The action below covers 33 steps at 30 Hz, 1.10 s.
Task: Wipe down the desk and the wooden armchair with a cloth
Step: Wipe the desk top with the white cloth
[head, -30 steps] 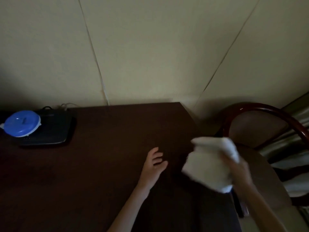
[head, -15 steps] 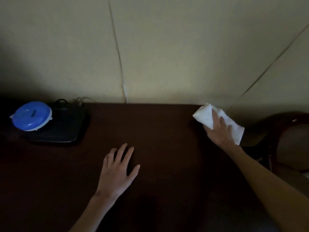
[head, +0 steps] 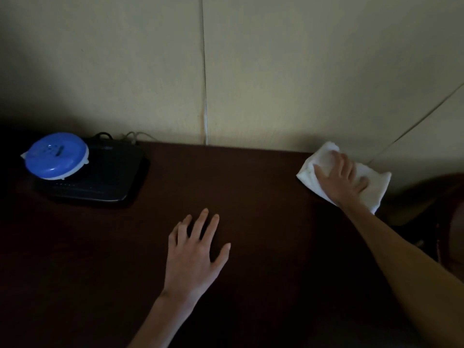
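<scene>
On far right corner of counter (head: 251,197), right hand (head: 341,179) presses white cloth (head: 378,188) flat, fingers (head: 320,170) straight.
Mid-counter, left hand (head: 193,257) lies flat, fingers spread, holding nothing; armchair (head: 452,222) at right edge; blue-lidded container (head: 56,155) on black device (head: 108,177).

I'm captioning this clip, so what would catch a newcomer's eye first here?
The white cloth stands out at the far right corner of the dark desk, pressed under the right hand. At far left, a blue container sits on a black device. The left hand lies flat mid-desk.
</scene>
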Motion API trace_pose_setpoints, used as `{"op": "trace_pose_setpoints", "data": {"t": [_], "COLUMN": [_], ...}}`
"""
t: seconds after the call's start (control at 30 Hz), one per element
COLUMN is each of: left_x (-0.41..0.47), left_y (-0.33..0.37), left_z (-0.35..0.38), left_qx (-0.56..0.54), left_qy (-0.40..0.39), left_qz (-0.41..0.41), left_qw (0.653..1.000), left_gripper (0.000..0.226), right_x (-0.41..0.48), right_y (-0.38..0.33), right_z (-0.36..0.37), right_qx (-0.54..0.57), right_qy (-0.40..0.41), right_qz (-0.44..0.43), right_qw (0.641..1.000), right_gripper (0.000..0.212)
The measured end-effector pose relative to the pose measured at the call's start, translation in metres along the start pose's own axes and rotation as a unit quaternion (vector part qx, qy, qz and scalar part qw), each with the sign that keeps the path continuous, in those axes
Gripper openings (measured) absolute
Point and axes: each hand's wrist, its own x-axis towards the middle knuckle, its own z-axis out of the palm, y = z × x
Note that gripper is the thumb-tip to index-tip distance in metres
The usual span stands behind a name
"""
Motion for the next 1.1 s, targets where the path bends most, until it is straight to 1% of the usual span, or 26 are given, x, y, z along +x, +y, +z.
{"op": "trace_pose_setpoints", "data": {"t": [0.13,0.23,0.3,0.37,0.47,0.57,0.63,0.67,0.73,0.8,0.87,0.93,1.03,1.1], "left_x": [0.002,0.002,0.0,-0.001,-0.001,-0.002,-0.003,-0.003,-0.003,-0.003,-0.003,-0.004,-0.003,-0.002], "left_y": [-0.001,-0.002,-0.001,0.0,0.003,0.005,0.007,0.008,0.01,0.01,0.01,0.011,0.008,0.005], "left_z": [0.006,0.008,0.006,0.004,0.003,0.003,0.004,0.004,0.005,0.004,0.002,0.0,0.002,0.005], "left_qx": [0.005,0.006,0.009,0.01,0.022,0.026,0.024,0.021,0.017,0.014,0.017,0.023,0.042,0.045], "left_qy": [0.007,0.003,0.001,-0.004,-0.01,-0.008,0.0,0.003,0.006,0.008,0.01,0.004,0.02,0.029], "left_qz": [-0.006,-0.007,-0.006,-0.005,-0.01,-0.011,-0.009,-0.012,-0.014,-0.011,-0.011,-0.01,-0.006,-0.002], "left_qw": [1.0,1.0,1.0,1.0,1.0,1.0,1.0,1.0,1.0,1.0,1.0,1.0,0.999,0.999], "left_gripper": [0.067,0.068,0.069,0.069,0.069,0.067,0.065,0.065,0.064,0.064,0.064,0.064,0.065,0.065], "right_x": [-0.012,-0.06,-0.114,-0.181,-0.302,-0.419,-0.459,-0.467,-0.463,-0.431,-0.364,-0.279,-0.16,-0.097], "right_y": [0.006,0.011,0.021,0.042,0.106,0.167,0.187,0.189,0.19,0.181,0.152,0.113,0.051,0.022], "right_z": [0.007,0.01,0.012,0.009,0.006,-0.002,-0.013,-0.017,-0.021,-0.02,-0.017,-0.01,0.005,0.012], "right_qx": [-0.088,-0.145,-0.158,-0.148,-0.139,-0.156,-0.174,-0.171,-0.151,-0.125,-0.108,-0.116,-0.139,-0.132], "right_qy": [-0.039,-0.038,-0.035,-0.042,-0.069,-0.045,-0.035,-0.048,-0.079,-0.086,-0.071,-0.048,-0.023,-0.013], "right_qz": [-0.076,-0.16,-0.205,-0.245,-0.277,-0.3,-0.314,-0.315,-0.311,-0.297,-0.28,-0.27,-0.246,-0.217], "right_qw": [0.992,0.976,0.965,0.957,0.948,0.94,0.933,0.932,0.935,0.943,0.951,0.955,0.959,0.967], "right_gripper": [0.064,0.065,0.065,0.066,0.065,0.063,0.06,0.061,0.068,0.074,0.073,0.068,0.069,0.068]}}
